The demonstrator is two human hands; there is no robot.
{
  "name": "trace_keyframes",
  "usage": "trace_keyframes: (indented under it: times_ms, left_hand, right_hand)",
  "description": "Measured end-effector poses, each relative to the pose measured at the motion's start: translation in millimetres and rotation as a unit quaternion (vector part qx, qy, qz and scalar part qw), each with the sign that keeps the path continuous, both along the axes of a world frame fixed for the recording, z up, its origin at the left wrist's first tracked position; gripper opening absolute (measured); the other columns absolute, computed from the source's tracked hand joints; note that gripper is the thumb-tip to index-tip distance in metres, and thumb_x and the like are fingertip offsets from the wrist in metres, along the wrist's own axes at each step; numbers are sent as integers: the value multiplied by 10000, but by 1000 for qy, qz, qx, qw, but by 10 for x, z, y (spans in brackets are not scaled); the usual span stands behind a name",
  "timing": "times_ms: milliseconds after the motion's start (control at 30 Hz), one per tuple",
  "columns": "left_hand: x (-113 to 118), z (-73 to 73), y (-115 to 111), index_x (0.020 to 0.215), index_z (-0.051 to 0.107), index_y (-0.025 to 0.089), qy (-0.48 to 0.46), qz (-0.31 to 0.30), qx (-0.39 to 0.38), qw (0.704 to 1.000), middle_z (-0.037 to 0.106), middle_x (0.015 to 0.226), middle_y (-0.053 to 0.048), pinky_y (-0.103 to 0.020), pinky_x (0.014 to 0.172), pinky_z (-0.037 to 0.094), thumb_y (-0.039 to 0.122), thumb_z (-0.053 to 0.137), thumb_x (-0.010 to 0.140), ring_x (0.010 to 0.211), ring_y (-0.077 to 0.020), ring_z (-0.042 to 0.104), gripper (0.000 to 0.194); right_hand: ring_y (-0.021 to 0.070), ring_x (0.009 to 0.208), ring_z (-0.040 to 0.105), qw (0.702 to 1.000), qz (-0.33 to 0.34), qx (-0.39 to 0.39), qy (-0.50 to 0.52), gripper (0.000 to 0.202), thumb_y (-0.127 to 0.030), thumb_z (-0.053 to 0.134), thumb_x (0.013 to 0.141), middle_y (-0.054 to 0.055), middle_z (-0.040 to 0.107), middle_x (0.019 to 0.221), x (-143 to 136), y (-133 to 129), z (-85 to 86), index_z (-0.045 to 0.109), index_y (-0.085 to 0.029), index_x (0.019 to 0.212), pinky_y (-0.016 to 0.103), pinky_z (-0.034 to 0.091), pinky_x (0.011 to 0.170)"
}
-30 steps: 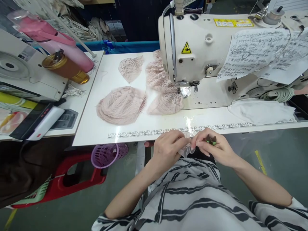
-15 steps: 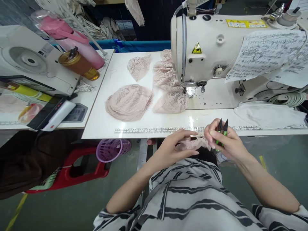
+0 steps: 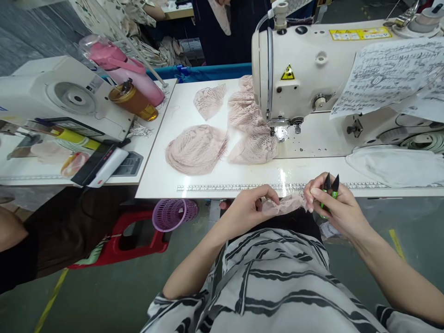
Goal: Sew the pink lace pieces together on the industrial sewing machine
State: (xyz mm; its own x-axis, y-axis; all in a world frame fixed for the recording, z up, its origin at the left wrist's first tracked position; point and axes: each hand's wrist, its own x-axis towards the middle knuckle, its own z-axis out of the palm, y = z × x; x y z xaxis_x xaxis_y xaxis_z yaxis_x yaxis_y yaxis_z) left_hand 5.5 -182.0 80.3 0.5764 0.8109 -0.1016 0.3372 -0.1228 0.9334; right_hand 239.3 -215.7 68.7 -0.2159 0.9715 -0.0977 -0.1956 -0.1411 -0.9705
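Observation:
At the table's front edge, a piece of pink lace fabric [image 3: 287, 205] stretches between my two hands. My left hand [image 3: 250, 206] is closed on its left end. The fingertips of my right hand [image 3: 335, 206] pinch its right end, and the same hand carries green-handled thread snips [image 3: 329, 188] with their dark blades pointing up and apart. Farther back lie a round stack of pink lace pieces [image 3: 196, 149] and a single lace piece [image 3: 210, 101]. More gathered lace [image 3: 248, 120] runs up to the needle area of the sewing machine [image 3: 312, 69].
A white cloth [image 3: 395, 164] lies at the right, below handwritten papers [image 3: 391, 76] on the machine. To the left stand a pink bottle [image 3: 133, 76], an amber cup [image 3: 135, 102] and another sewing machine [image 3: 65, 97]. A purple basket [image 3: 166, 215] and a red stool [image 3: 138, 252] are below. Other people sit nearby.
My left fingers, spread apart before, have closed on the lace, which is now drawn out toward my right hand. The whole view has shifted, so everything appears farther right.

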Motion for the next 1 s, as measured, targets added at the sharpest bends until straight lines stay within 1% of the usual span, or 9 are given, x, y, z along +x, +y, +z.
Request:
trace_keyframes:
  times_ms: [133, 267, 333, 433, 567, 733, 833, 933, 1000]
  left_hand:
    - [5, 16, 4, 990, 690, 197, -30, -35, -52, 998, 710, 935, -45, -248, 687, 515, 314, 666, 864, 802, -155, 654, 174]
    - [5, -8, -11, 958, 721, 195, -35, -30, -65, 997, 729, 921, -50, -251, 673, 534, 288, 620, 899, 793, -162, 677, 150]
    - [12, -38, -25, 863, 715, 181, -48, -6, -68, 997, 723, 843, -44, -252, 666, 535, 295, 640, 889, 761, -158, 671, 139]
    - [21, -85, -48, 778, 682, 162, -85, 60, -67, 992, 691, 761, -41, -255, 655, 540, 323, 656, 884, 713, -147, 652, 195]
    - [12, -109, -68, 810, 683, 164, -143, 137, -39, 979, 673, 857, -55, -263, 651, 575, 324, 688, 857, 757, -147, 649, 167]
    - [9, -63, -61, 801, 650, 160, -167, 136, -93, 972, 669, 851, -40, -272, 689, 586, 325, 664, 874, 722, -128, 651, 181]
    - [18, -42, -49, 784, 635, 164, -150, 138, -83, 976, 667, 836, -34, -250, 687, 558, 318, 647, 885, 737, -124, 638, 185]
    - [-20, -58, -34, 773, 623, 167, -140, 174, -65, 973, 658, 822, -27, -230, 640, 530, 320, 648, 883, 729, -124, 622, 191]
    - [-97, -77, -12, 786, 612, 169, -144, 215, -76, 963, 655, 843, -26, -214, 590, 508, 341, 649, 882, 712, -121, 612, 200]
  right_hand:
    - [66, 447, 338, 999, -16, 3, -30, 183, -366, 557, 951, -15, 587, 741, 22, 12, -9, 518, -224, 842, 258, 241, 424]
    - [69, 458, 333, 998, -28, 21, -48, 178, -367, 563, 948, -16, 590, 746, 39, 16, -34, 511, -227, 853, 257, 240, 430]
    - [71, 465, 329, 995, -35, 47, -75, 167, -359, 556, 953, -15, 589, 743, 53, 6, -43, 518, -225, 861, 262, 244, 438]
    - [100, 543, 427, 986, -57, 81, -136, 154, -355, 546, 959, -9, 571, 728, 112, -20, -41, 542, -229, 871, 274, 290, 480]
    - [141, 641, 499, 973, -80, 105, -189, 137, -348, 544, 959, 0, 545, 731, 251, -54, -2, 560, -243, 871, 309, 361, 567]
    - [138, 535, 383, 967, -113, 120, -194, 128, -348, 543, 953, 6, 534, 704, 314, -71, 76, 562, -262, 860, 325, 278, 487]
    - [149, 547, 392, 969, -137, 123, -166, 123, -345, 556, 944, 12, 528, 689, 304, -52, 101, 551, -267, 850, 326, 250, 470]
    - [137, 561, 424, 964, -183, 127, -148, 111, -307, 587, 931, 16, 542, 688, 414, -21, 126, 563, -244, 844, 310, 243, 454]
    - [119, 553, 442, 950, -237, 146, -142, 108, -273, 637, 899, 5, 549, 673, 568, -30, 154, 578, -227, 820, 288, 246, 443]
